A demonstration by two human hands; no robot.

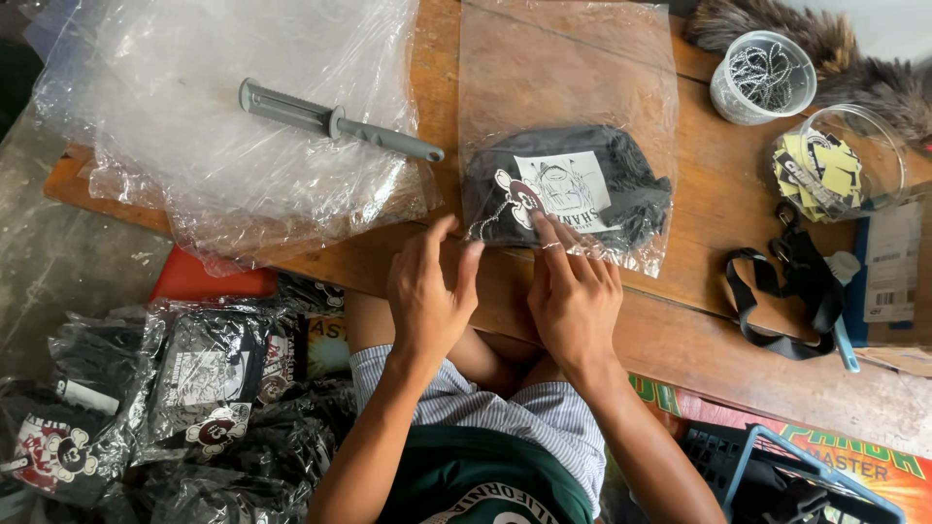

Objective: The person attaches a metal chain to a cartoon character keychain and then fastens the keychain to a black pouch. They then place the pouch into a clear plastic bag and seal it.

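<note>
We press both hands on the lower edge of a clear plastic bag [568, 126] holding a folded black garment [582, 184], flat on the wooden counter [718, 184]. Our left hand [427, 291] and right hand [573, 291] lie unclenched, fingertips on the plastic. A grey tool [335, 121] rests on loose plastic sheeting [223, 165] nearby.

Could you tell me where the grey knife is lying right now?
The grey knife lies on the pile of clear plastic bags, upper left of the wooden table.
</note>
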